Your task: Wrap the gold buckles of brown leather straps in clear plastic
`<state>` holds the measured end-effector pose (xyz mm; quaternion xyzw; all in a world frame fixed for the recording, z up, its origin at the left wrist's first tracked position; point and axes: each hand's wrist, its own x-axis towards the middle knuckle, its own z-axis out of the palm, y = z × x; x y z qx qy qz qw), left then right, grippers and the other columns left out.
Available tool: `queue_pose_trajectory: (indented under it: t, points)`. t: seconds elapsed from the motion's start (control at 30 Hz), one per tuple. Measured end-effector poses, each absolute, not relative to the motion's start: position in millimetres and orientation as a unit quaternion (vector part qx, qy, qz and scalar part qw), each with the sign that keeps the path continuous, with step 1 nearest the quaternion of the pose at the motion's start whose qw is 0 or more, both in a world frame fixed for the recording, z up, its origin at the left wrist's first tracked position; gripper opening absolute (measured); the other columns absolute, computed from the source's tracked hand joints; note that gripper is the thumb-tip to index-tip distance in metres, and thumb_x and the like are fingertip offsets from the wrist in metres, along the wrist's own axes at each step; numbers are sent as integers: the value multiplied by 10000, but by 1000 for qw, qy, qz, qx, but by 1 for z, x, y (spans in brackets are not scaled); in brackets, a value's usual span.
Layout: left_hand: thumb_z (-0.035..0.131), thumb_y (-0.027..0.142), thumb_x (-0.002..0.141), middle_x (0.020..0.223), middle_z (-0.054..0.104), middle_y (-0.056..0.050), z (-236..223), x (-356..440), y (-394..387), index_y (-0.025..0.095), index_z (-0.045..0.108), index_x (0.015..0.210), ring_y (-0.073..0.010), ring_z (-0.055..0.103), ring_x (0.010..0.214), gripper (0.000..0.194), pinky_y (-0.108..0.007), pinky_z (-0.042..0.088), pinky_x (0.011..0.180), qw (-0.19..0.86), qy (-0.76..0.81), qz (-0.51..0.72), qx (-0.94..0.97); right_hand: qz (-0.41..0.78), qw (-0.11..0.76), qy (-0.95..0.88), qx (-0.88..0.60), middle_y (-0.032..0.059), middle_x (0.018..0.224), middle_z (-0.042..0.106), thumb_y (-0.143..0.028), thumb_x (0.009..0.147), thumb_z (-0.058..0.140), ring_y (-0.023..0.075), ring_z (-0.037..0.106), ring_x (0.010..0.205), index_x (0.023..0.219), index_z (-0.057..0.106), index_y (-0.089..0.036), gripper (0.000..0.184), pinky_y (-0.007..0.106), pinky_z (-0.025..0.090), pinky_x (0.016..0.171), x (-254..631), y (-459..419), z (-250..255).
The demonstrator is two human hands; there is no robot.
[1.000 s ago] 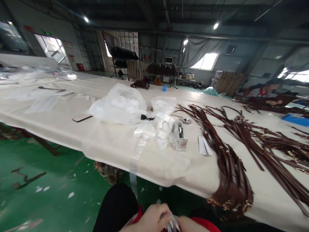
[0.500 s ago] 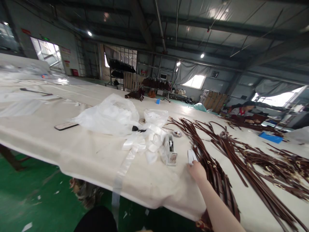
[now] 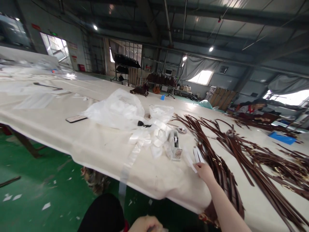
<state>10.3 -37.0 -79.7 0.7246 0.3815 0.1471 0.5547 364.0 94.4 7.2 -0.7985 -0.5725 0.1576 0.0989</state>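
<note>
My right hand (image 3: 204,170) reaches out over the cream table (image 3: 101,141), its fingers pinched on a white strip (image 3: 190,162) lifted from a small stack of white strips (image 3: 198,154). A tape dispenser (image 3: 175,149) stands just left of that stack. Brown leather straps (image 3: 217,161) with gold buckles lie right beside the hand. My left hand (image 3: 145,224) stays low at the bottom edge above my lap, fingers curled around something I cannot make out.
Crumpled clear plastic bags (image 3: 116,109) and small white packets (image 3: 156,135) lie left of the dispenser. A phone (image 3: 76,119) rests further left. More straps (image 3: 265,151) cover the table's right side. Another person (image 3: 253,108) sits at the far right. The green floor (image 3: 36,187) lies below.
My right hand left my lap and reached to the stack of white strips, then drew one strip away from it. The camera tilted up, then slightly down.
</note>
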Motion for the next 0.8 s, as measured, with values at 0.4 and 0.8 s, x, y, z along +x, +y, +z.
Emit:
queue_pose_trajectory:
  t: [0.4,0.8]
  points:
    - [466,521,959,993,758,-34,-29,16,-51,212,744,963,-204,671,951,415,-239,492,849,549,404,162,713,189,332,-497,-779,71,793,762,-443,865,546,234,743,725,1154,652,-141,432,288,546,583,396,34,13]
    - [515,598,906,1028,748,-88,-46,6,-49,144,683,1206,-210,690,823,569,-291,548,728,658,386,120,635,305,475,-423,-709,22,715,742,-482,658,833,163,680,545,947,723,-203,417,216,601,517,351,-71,43]
